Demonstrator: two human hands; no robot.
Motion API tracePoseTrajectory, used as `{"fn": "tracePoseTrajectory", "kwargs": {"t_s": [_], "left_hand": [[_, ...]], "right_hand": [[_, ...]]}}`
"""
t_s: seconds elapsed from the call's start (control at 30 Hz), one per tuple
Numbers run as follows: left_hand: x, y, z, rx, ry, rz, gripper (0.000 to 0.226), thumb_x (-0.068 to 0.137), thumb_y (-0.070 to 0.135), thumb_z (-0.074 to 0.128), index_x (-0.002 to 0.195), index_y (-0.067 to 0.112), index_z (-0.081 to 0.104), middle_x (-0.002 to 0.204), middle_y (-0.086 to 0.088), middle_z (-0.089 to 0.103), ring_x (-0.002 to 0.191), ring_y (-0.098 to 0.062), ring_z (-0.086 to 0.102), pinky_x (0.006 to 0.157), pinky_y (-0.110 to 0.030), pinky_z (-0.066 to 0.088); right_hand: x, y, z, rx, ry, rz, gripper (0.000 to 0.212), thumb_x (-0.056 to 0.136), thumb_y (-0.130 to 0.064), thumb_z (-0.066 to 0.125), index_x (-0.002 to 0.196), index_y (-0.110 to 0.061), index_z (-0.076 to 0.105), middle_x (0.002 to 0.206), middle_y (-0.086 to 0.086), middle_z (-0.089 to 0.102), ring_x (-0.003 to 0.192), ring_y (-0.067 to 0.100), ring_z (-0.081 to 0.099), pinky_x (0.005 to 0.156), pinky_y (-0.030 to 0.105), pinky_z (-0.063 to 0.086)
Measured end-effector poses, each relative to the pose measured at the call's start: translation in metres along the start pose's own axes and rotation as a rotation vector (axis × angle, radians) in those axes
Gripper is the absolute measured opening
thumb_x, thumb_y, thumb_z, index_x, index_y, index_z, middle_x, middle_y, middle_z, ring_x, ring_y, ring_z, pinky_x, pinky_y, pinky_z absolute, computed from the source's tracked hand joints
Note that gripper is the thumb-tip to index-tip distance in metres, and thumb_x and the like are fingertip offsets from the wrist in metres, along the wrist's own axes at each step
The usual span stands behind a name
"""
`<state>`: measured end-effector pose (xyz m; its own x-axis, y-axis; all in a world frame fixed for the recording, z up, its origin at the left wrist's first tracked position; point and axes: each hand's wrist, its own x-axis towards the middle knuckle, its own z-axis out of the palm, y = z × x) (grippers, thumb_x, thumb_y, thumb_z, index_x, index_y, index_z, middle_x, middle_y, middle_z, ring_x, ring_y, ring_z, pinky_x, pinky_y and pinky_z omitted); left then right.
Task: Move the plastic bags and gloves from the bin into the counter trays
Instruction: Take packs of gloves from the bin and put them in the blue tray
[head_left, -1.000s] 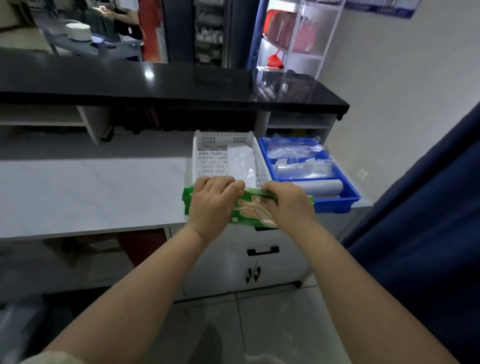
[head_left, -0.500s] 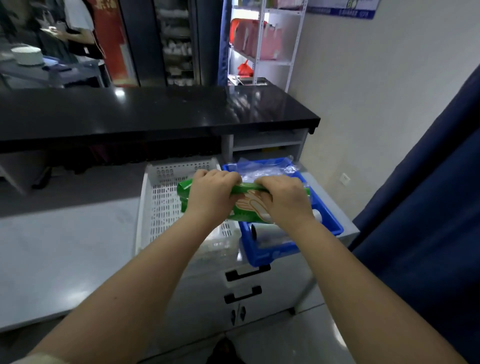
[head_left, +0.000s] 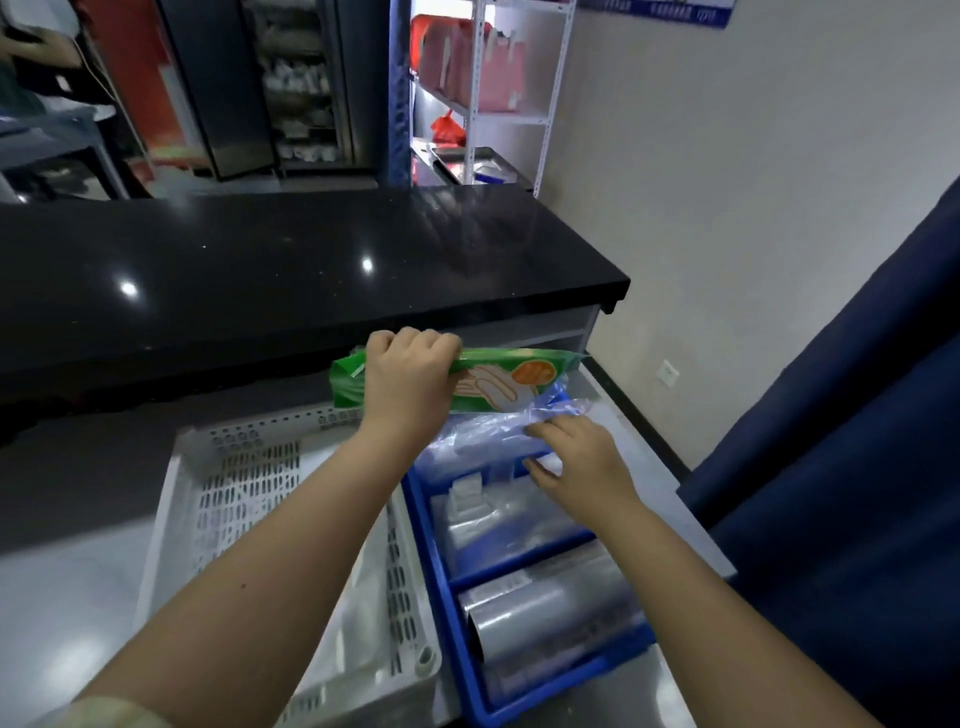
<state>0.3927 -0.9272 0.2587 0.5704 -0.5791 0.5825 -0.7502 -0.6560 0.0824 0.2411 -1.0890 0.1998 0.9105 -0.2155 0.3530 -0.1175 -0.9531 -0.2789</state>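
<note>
My left hand (head_left: 408, 376) grips a green glove packet (head_left: 511, 382) printed with a hand picture, holding it above the far end of the blue tray (head_left: 434, 540). My right hand (head_left: 574, 460) rests on the clear plastic bags (head_left: 483, 441) in that tray's far compartment, fingers pressing into them. A roll of clear bags (head_left: 545, 613) lies in the tray's near compartment. A white perforated tray (head_left: 234, 499) stands to the left of the blue one, with a clear bag (head_left: 353, 623) inside it.
Both trays sit on a grey counter (head_left: 57, 597) below a raised black countertop (head_left: 270, 265). A dark blue curtain (head_left: 852, 493) hangs close on the right. White shelving (head_left: 483, 109) stands behind the counter.
My right hand let go of the green packet and dropped onto the plastic bags in the blue tray. The left hand alone carried the packet farther over the trays.
</note>
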Motion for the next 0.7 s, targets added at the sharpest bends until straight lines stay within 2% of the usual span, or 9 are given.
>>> {"fn": "tracePoseTrajectory", "kwargs": {"t_s": [0.13, 0.23, 0.33, 0.4, 0.47, 0.53, 0.6, 0.7], "left_hand": [[0.023, 0.007, 0.016, -0.051, 0.038, -0.044, 0.018, 0.084, 0.026, 0.068, 0.097, 0.015, 0.068, 0.09, -0.001, 0.071, 0.084, -0.027, 0.061, 0.078, -0.04, 0.035], [0.034, 0.01, 0.023, -0.034, 0.021, -0.111, 0.02, 0.081, 0.024, 0.07, 0.099, 0.015, 0.069, 0.09, -0.001, 0.071, 0.085, -0.027, 0.061, 0.078, -0.039, 0.034], [0.039, 0.009, 0.029, -0.02, 0.044, -0.173, 0.022, 0.076, 0.019, 0.074, 0.097, 0.015, 0.069, 0.088, -0.001, 0.071, 0.082, -0.027, 0.062, 0.075, -0.039, 0.036], [0.039, 0.009, 0.035, -0.006, 0.051, -0.192, 0.023, 0.075, 0.019, 0.075, 0.097, 0.015, 0.07, 0.088, 0.0, 0.072, 0.081, -0.025, 0.063, 0.075, -0.039, 0.038], [0.04, 0.008, 0.041, 0.006, 0.052, -0.207, 0.023, 0.075, 0.02, 0.076, 0.097, 0.016, 0.07, 0.088, 0.001, 0.072, 0.081, -0.025, 0.063, 0.075, -0.039, 0.038], [0.04, 0.007, 0.045, 0.02, 0.05, -0.209, 0.023, 0.075, 0.021, 0.076, 0.096, 0.016, 0.069, 0.087, 0.001, 0.072, 0.081, -0.025, 0.063, 0.075, -0.039, 0.038], [0.039, 0.006, 0.05, 0.032, 0.056, -0.199, 0.022, 0.075, 0.022, 0.076, 0.095, 0.016, 0.07, 0.086, 0.001, 0.072, 0.08, -0.025, 0.063, 0.074, -0.04, 0.04], [0.036, 0.006, 0.056, 0.03, 0.061, -0.196, 0.022, 0.075, 0.022, 0.076, 0.095, 0.016, 0.07, 0.087, 0.002, 0.072, 0.081, -0.024, 0.064, 0.074, -0.039, 0.04]], "right_hand": [[0.039, 0.031, 0.024, 0.074, -0.31, 0.025, 0.048, 0.081, -0.018, 0.07, 0.127, -0.021, 0.059, 0.13, 0.005, 0.059, 0.117, 0.027, 0.053, 0.1, 0.038, 0.043], [0.073, 0.046, 0.042, 0.076, -0.484, -0.063, 0.052, 0.085, -0.02, 0.067, 0.134, -0.028, 0.051, 0.139, 0.0, 0.051, 0.125, 0.023, 0.047, 0.105, 0.038, 0.039], [0.103, 0.051, 0.058, -0.062, -0.607, -0.206, 0.056, 0.081, -0.027, 0.07, 0.133, -0.03, 0.049, 0.139, 0.003, 0.05, 0.123, 0.03, 0.048, 0.1, 0.044, 0.043], [0.115, 0.053, 0.072, -0.11, -0.681, -0.271, 0.049, 0.082, -0.035, 0.063, 0.128, -0.033, 0.047, 0.136, 0.002, 0.053, 0.118, 0.032, 0.051, 0.093, 0.043, 0.047], [0.12, 0.055, 0.087, -0.096, -0.758, -0.263, 0.045, 0.087, -0.049, 0.049, 0.13, -0.035, 0.043, 0.136, 0.0, 0.052, 0.118, 0.03, 0.052, 0.093, 0.04, 0.045], [0.121, 0.059, 0.1, 0.008, -0.853, -0.193, 0.053, 0.086, -0.064, 0.036, 0.132, -0.038, 0.039, 0.136, -0.001, 0.052, 0.116, 0.026, 0.052, 0.093, 0.039, 0.044], [0.121, 0.067, 0.11, 0.052, -0.901, -0.19, 0.064, 0.079, -0.074, 0.029, 0.134, -0.04, 0.036, 0.134, 0.0, 0.051, 0.114, 0.025, 0.051, 0.085, 0.037, 0.041], [0.125, 0.076, 0.113, -0.057, -0.894, -0.279, 0.06, 0.077, -0.065, 0.025, 0.133, -0.044, 0.034, 0.136, 0.003, 0.045, 0.119, 0.031, 0.042, 0.081, 0.037, 0.034]]}}
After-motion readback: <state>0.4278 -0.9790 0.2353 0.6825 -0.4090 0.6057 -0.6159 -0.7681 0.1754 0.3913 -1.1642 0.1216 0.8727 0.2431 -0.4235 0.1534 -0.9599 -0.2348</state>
